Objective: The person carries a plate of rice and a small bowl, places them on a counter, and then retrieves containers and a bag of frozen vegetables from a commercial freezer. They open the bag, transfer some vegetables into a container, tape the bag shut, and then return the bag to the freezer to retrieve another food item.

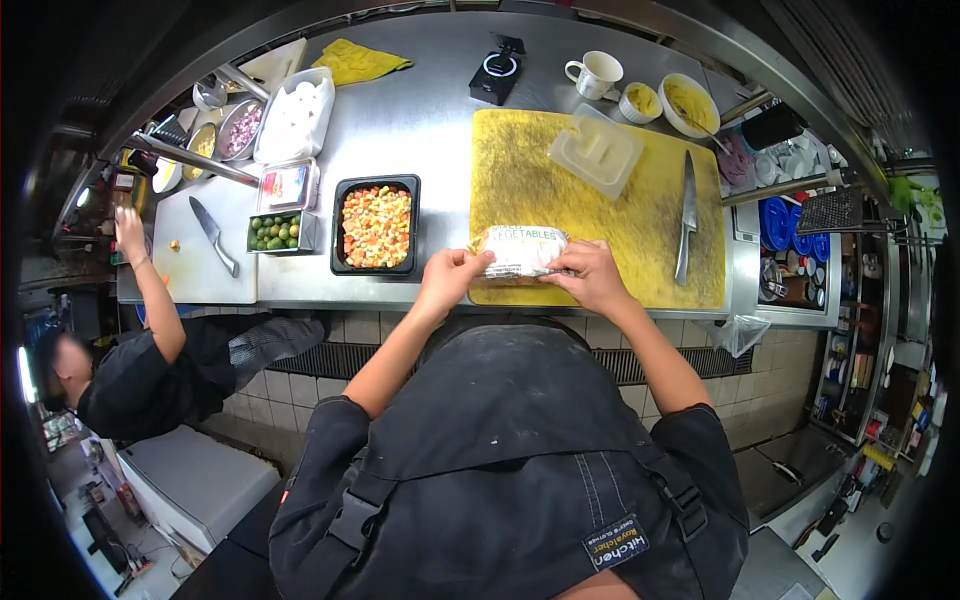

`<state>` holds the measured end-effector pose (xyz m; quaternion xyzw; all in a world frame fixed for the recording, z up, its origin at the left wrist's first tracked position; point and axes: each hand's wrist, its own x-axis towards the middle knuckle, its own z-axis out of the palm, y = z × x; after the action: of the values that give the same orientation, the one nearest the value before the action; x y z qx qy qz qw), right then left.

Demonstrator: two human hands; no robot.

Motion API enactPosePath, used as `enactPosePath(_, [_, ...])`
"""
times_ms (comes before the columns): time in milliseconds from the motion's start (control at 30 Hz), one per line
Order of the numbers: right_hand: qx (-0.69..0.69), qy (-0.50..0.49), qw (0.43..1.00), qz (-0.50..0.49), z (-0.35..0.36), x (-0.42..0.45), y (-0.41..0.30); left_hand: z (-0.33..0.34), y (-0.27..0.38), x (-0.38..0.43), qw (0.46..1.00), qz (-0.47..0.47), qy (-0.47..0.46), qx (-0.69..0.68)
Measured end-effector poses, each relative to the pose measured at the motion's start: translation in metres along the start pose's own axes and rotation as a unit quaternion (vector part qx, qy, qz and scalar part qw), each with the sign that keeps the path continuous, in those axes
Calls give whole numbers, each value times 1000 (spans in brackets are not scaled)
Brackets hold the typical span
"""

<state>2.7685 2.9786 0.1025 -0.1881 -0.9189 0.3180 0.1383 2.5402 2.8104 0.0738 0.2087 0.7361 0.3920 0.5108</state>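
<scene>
A folded or rolled plastic bag of mixed vegetables [525, 251] rests at the front edge of a yellow cutting board [540, 165]. My left hand [452, 276] pinches its left end between thumb and fingers. On its right end, the fingers of my right hand [592, 274] grip the plastic. How much the bag holds is hidden. Left of the board, a black plastic tray [337, 225] is filled with diced mixed vegetables [376, 226]. A translucent plastic lid [598, 152] lies across the board's back part, and a chef's knife [685, 225] lies along its right side.
A mug [595, 74], a ramekin [641, 103] and a bowl of yellow paste [688, 105] stand at the back right. Small green citrus fruits [274, 232] fill a metal container at left. A co-worker [157, 352] reaches over a white cutting board [180, 217] bearing another knife [214, 236].
</scene>
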Motion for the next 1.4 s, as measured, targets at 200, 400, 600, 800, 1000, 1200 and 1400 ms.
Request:
enactPosePath(200, [-34, -44, 998, 11, -8, 18, -3, 18, 21, -25, 807, 497, 181, 262])
enactPosePath(400, [86, -42, 989, 112, 1, 6, 6, 21, 5, -15, 809, 503, 117, 280])
enactPosePath(600, [181, 23, 959, 219, -3, -11, 1, 15, 0, -8, 784, 517, 143, 311])
enactPosePath(800, [246, 39, 939, 238, -5, 2, -1, 13, -4, 10, 881, 412, 141, 185])
enactPosePath(1000, [199, 105, 946, 233, 7, 24, 22, 6, -2, 42, 988, 135, 56, -42])
enactPosePath(1200, [238, 198, 908, 282, 36, 32, 55, 20, -6, 67, 980, 144, 66, -116])
enactPosePath(1400, [177, 226, 897, 335, 51, 41, 103, 4, 10, 92, 939, 288, -26, 188])
